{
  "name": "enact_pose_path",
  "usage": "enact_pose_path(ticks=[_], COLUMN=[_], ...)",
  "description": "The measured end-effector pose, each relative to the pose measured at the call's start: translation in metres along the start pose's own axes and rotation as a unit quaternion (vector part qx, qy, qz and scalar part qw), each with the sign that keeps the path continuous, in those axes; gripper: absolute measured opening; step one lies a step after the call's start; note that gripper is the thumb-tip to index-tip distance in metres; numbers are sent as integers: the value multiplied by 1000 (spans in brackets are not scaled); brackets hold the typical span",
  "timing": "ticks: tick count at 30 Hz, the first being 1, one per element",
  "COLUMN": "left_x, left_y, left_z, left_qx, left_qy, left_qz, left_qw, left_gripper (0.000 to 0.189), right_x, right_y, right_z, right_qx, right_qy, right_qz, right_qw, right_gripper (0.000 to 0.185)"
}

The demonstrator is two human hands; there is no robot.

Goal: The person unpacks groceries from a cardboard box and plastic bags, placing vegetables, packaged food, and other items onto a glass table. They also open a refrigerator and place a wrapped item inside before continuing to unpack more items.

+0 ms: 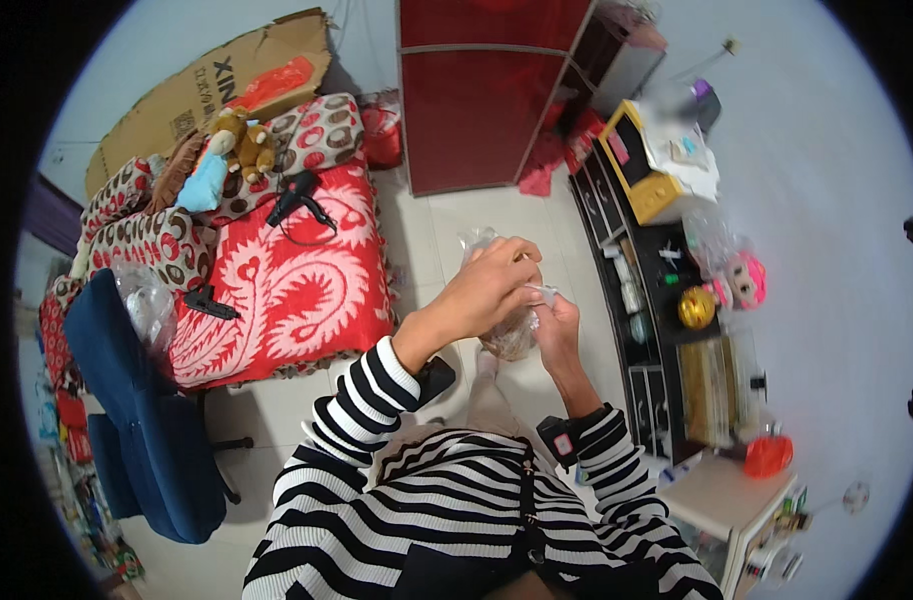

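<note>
Both my hands hold a clear plastic bag (510, 337) in front of my body, above the tiled floor. My left hand (494, 281) reaches across its upper part, with bent fingers over the plastic. Gathered plastic is pinched by my right hand (556, 319) at the bag's right side. Something brownish fills the lower part of the bag; what it is cannot be told. Part of the bag is hidden behind my left hand.
Left lies a bed with a red patterned blanket (276, 277), a black hair dryer (299, 201) and a black gun-shaped object (211, 304). A blue chair (153, 442) stands nearer. At right is a low black cabinet (655, 262); ahead, a red wardrobe (483, 112).
</note>
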State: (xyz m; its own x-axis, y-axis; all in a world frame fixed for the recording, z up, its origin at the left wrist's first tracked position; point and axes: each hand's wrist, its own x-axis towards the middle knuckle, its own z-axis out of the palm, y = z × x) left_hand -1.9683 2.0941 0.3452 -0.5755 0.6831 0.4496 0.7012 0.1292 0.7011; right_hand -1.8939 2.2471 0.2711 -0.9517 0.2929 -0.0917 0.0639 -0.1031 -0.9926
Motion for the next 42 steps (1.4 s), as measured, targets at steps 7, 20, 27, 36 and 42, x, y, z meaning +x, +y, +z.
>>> enact_pose_path(ticks=[7, 20, 27, 36, 42], left_x=[37, 15, 138, 325, 347], left_y=[-120, -258, -410, -508, -551], left_z=[-58, -119, -214, -335, -328], left_qx=[-89, -226, -226, -49, 114], left_qy=[189, 381, 366, 397, 399], left_qz=[-236, -484, -361, -295, -278], left_qw=[949, 755, 828, 868, 866], left_gripper=[20, 21, 37, 77, 61], right_x=[135, 324, 385, 411, 410], right_y=[-40, -34, -72, -80, -112], right_z=[-30, -60, -2, -26, -53], right_qx=[136, 185, 178, 221, 291], right_qy=[-32, 53, 210, 220, 254], right_qz=[138, 201, 268, 257, 272], right_qw=[981, 961, 923, 915, 881], right_gripper=[13, 12, 12, 18, 19])
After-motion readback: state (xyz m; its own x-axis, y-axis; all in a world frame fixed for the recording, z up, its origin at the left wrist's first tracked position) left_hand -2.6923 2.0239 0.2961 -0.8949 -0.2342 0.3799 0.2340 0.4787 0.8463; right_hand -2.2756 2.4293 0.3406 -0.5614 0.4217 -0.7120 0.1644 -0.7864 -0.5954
